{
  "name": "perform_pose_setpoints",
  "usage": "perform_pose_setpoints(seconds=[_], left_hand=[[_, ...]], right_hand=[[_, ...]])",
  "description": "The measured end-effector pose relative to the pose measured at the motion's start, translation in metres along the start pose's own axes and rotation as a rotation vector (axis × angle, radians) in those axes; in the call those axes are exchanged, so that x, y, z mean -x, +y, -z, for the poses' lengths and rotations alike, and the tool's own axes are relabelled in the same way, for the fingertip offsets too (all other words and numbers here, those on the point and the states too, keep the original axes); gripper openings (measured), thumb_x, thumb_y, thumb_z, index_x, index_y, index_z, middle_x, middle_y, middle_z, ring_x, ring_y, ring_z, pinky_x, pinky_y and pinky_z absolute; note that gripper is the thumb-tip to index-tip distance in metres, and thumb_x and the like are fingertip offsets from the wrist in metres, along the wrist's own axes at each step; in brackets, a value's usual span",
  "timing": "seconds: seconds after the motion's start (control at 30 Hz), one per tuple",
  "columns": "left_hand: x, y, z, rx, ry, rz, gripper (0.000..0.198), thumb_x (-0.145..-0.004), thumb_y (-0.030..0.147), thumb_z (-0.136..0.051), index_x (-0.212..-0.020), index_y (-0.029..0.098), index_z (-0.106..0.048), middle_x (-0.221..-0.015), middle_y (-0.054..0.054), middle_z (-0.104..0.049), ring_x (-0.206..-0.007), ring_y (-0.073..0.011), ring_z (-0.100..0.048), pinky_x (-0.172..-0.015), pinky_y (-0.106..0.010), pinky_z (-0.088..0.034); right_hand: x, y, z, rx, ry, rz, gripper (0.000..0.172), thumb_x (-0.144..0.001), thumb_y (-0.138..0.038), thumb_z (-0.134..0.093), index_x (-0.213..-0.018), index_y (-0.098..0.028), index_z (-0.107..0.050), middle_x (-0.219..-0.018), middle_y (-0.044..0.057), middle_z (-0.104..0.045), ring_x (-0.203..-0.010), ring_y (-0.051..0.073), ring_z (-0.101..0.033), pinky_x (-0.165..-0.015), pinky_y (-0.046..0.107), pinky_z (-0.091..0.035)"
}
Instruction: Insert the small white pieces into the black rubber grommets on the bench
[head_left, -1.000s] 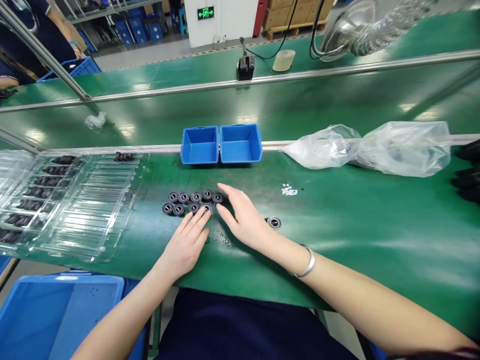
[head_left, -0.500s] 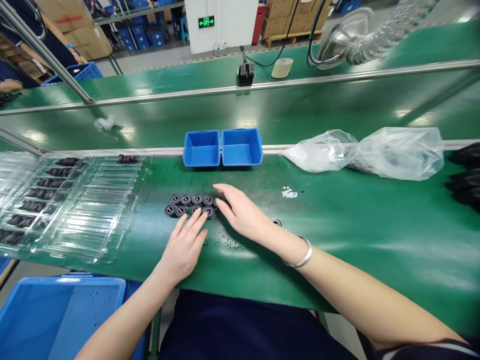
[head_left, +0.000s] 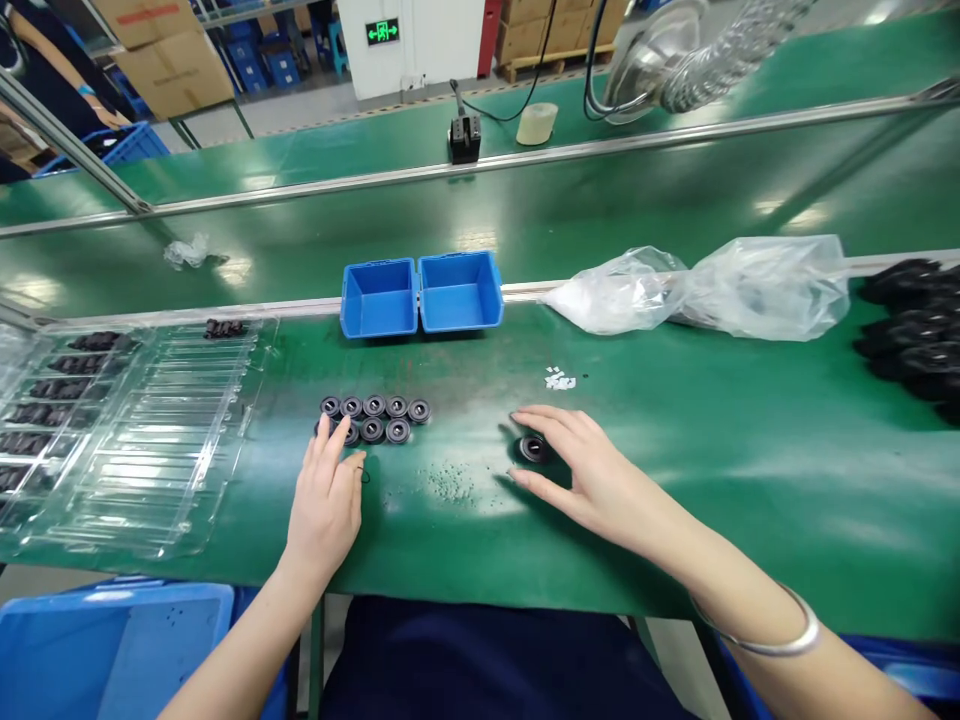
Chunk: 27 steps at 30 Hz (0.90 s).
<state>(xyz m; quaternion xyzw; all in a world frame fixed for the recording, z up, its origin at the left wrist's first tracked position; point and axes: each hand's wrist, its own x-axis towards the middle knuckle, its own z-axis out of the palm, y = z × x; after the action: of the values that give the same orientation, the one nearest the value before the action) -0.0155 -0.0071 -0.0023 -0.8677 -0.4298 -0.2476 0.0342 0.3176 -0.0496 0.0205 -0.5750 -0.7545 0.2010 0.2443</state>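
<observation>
Two rows of round black parts (head_left: 374, 406) with slotted centres lie on the green worktable. My left hand (head_left: 326, 500) is at the left end of the near row, fingers stretched out and fingertips over the parts there, partly hiding them. A small black ring (head_left: 365, 477) shows beside its thumb. Farther right, my right hand (head_left: 592, 465) is open, thumb and fingers apart on either side of a single round black part (head_left: 533, 448). That part rests on the table; whether the hand touches it I cannot tell. Tiny dark grains (head_left: 452, 484) are scattered between my hands.
Two blue bins (head_left: 379, 328) stand behind the rows. Clear trays (head_left: 161, 440) with black parts lie left. White bits (head_left: 559, 381) and plastic bags (head_left: 765, 290) are to the right, with a black pile (head_left: 911, 330) beyond. A blue crate (head_left: 112, 600) sits below the front edge.
My right hand has left the right end of the rows and moved right to the single round part. My left hand has shifted left along the near row. The camera view has also shifted.
</observation>
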Motion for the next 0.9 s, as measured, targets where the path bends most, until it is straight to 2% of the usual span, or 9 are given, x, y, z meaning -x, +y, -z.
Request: perform_pose_setpoints(seconds=[0.13, 0.2, 0.27, 0.33, 0.43, 0.57, 0.67, 0.8, 0.9], left_hand=[[-0.003, 0.005, 0.008, -0.046, 0.057, -0.022, 0.02, -0.087, 0.0, -0.055, -0.102, 0.013, -0.058, -0.141, -0.024, -0.05, -0.143, -0.0415, -0.032, -0.104, -0.06, -0.044], [-0.002, 0.008, 0.012, -0.041, 0.102, -0.052, 0.025, -0.085, 0.0, -0.058, -0.106, 0.014, -0.06, -0.137, -0.023, -0.053, -0.137, -0.0397, -0.043, -0.1, -0.054, -0.047], [-0.001, 0.014, 0.014, -0.008, 0.104, -0.087, 0.03, -0.085, 0.0, -0.059, -0.111, 0.015, -0.061, -0.127, -0.02, -0.061, -0.119, -0.0324, -0.06, -0.09, -0.045, -0.052], [0.0, 0.021, 0.015, 0.07, 0.058, -0.117, 0.032, -0.087, 0.001, -0.058, -0.115, 0.016, -0.06, -0.112, -0.015, -0.068, -0.098, -0.0235, -0.068, -0.08, -0.038, -0.053], [0.0, 0.034, 0.014, 0.221, -0.022, -0.145, 0.032, -0.09, 0.001, -0.055, -0.119, 0.015, -0.058, -0.095, -0.009, -0.072, -0.084, -0.0174, -0.068, -0.073, -0.031, -0.052], [-0.002, 0.046, 0.014, 0.352, -0.082, -0.121, 0.031, -0.093, 0.004, -0.052, -0.121, 0.015, -0.056, -0.087, -0.006, -0.072, -0.077, -0.0146, -0.067, -0.071, -0.029, -0.052], [-0.001, 0.051, 0.015, 0.404, -0.105, -0.106, 0.029, -0.094, 0.006, -0.053, -0.121, 0.015, -0.056, -0.089, -0.007, -0.072, -0.077, -0.0147, -0.067, -0.07, -0.03, -0.052], [0.001, 0.056, 0.015, 0.432, -0.095, -0.107, 0.026, -0.093, 0.007, -0.053, -0.117, 0.016, -0.057, -0.092, -0.007, -0.073, -0.078, -0.0153, -0.067, -0.07, -0.03, -0.052], [0.0, 0.058, 0.015, 0.467, -0.096, -0.088, 0.025, -0.093, 0.007, -0.053, -0.116, 0.016, -0.058, -0.09, -0.007, -0.072, -0.076, -0.0151, -0.067, -0.07, -0.029, -0.053]], right_hand=[[0.006, -0.001, -0.005, 0.042, 0.018, -0.024, 0.048, -0.092, -0.037, -0.061, -0.136, -0.022, -0.047, -0.124, 0.014, -0.055, -0.111, 0.031, -0.054, -0.096, 0.052, -0.048], [0.007, -0.004, -0.01, 0.041, 0.019, -0.048, 0.042, -0.094, -0.03, -0.058, -0.133, -0.02, -0.048, -0.118, 0.014, -0.055, -0.104, 0.029, -0.057, -0.091, 0.05, -0.051], [0.008, -0.008, -0.017, -0.013, -0.007, -0.049, 0.036, -0.095, -0.024, -0.054, -0.13, -0.018, -0.05, -0.114, 0.014, -0.055, -0.099, 0.027, -0.059, -0.087, 0.046, -0.054], [0.007, -0.016, -0.027, -0.086, -0.049, -0.011, 0.032, -0.096, -0.021, -0.053, -0.128, -0.017, -0.051, -0.115, 0.014, -0.054, -0.097, 0.025, -0.061, -0.087, 0.044, -0.055], [0.004, -0.031, -0.037, -0.158, -0.099, 0.086, 0.034, -0.096, -0.022, -0.055, -0.129, -0.018, -0.05, -0.115, 0.013, -0.055, -0.098, 0.024, -0.062, -0.087, 0.042, -0.056], [-0.004, -0.05, -0.03, -0.221, -0.105, 0.149, 0.045, -0.092, -0.033, -0.065, -0.132, -0.02, -0.048, -0.12, 0.013, -0.054, -0.108, 0.026, -0.059, -0.093, 0.044, -0.053], [-0.009, -0.062, -0.022, -0.33, -0.062, 0.149, 0.03, -0.092, -0.033, -0.065, -0.117, -0.021, -0.056, -0.116, 0.011, -0.055, -0.11, 0.025, -0.056, -0.095, 0.043, -0.051], [-0.012, -0.075, -0.03, -0.466, -0.078, 0.176, 0.008, -0.092, -0.026, -0.063, -0.097, -0.021, -0.06, -0.108, 0.009, -0.055, -0.104, 0.022, -0.056, -0.092, 0.039, -0.051], [-0.013, -0.078, -0.037, -0.524, -0.076, 0.171, 0.004, -0.093, -0.02, -0.06, -0.089, -0.02, -0.059, -0.105, 0.008, -0.055, -0.102, 0.02, -0.057, -0.091, 0.037, -0.05]])
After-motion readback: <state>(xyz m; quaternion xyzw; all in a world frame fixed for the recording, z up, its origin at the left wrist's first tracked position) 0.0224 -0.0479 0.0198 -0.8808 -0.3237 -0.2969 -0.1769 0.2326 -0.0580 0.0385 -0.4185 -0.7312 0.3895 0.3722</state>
